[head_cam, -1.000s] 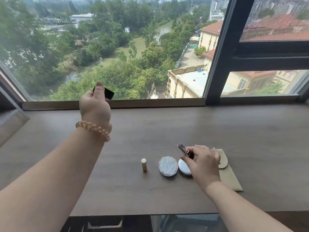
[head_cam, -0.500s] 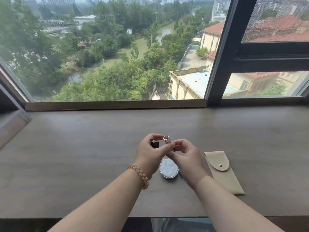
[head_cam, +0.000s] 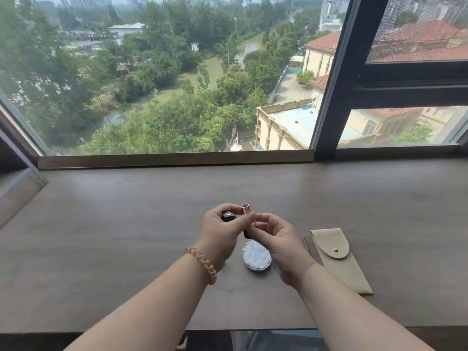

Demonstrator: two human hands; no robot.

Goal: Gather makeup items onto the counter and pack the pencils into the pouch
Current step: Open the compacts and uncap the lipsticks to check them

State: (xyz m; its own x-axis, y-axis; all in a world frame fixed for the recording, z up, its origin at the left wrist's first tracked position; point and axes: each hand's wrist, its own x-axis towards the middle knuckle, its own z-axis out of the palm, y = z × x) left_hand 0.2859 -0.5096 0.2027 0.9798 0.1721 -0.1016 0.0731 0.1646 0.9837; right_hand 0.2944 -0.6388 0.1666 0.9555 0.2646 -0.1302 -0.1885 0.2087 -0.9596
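Note:
Above the wooden counter (head_cam: 126, 249), my two hands meet. My left hand (head_cam: 220, 234) is closed on a small black cap (head_cam: 228, 216), and its thumb touches an upright lipstick tube (head_cam: 245, 210) with a rose-metal top. My right hand (head_cam: 281, 245) pinches the lower part of that tube. A round silver compact (head_cam: 257, 257) lies on the counter just below the hands. To the right lies a beige pouch (head_cam: 336, 259), its flap snapped shut. A thin grey pencil (head_cam: 306, 245) rests along the pouch's left side, partly hidden by my right hand.
A wide window with a dark frame post (head_cam: 329, 97) runs along the counter's far edge, behind a low wooden sill (head_cam: 174, 159). A slanted panel (head_cam: 17, 188) closes the counter's left end. The counter's near edge (head_cam: 126, 331) is just below my forearms.
My left hand came down from the window with the black cap and met my right hand. My right hand lifted the lipstick tube off the counter. Both hands have since stayed nearly still.

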